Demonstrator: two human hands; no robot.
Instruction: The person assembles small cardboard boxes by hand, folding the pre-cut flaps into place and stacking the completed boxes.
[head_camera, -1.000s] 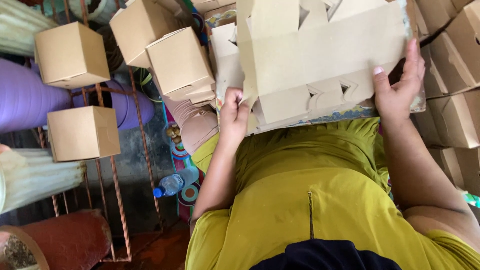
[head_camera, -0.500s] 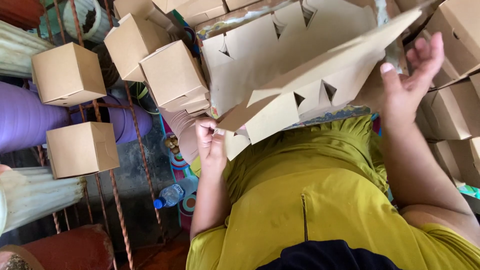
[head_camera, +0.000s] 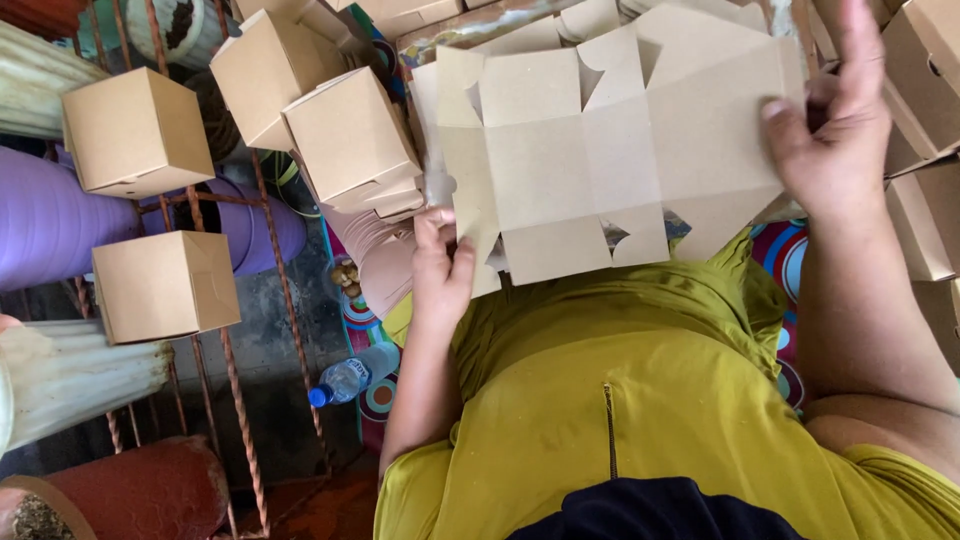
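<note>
A flat, unfolded brown cardboard box blank (head_camera: 610, 150) is held up in front of the person, above the lap in a yellow-green garment (head_camera: 620, 400). The blank is plain kraft brown, matte, scored into rectangular panels with a square centre panel, and its edges carry cut flaps, curved notches and small slots; it lies nearly spread out, with slight bends along the creases. The left hand (head_camera: 440, 270) pinches the lower left flap of the blank between thumb and fingers. The right hand (head_camera: 835, 130) presses the blank's right edge with the thumb on the face and the fingers partly raised, so it grips loosely rather than closing fully. Just left of the blank sit finished brown cardboard cube boxes (head_camera: 350, 135), more of them further left (head_camera: 135, 130) by a rusty metal rod frame (head_camera: 235, 380). Below these a clear plastic water bottle with a blue cap (head_camera: 340, 380) lies on the floor.
</note>
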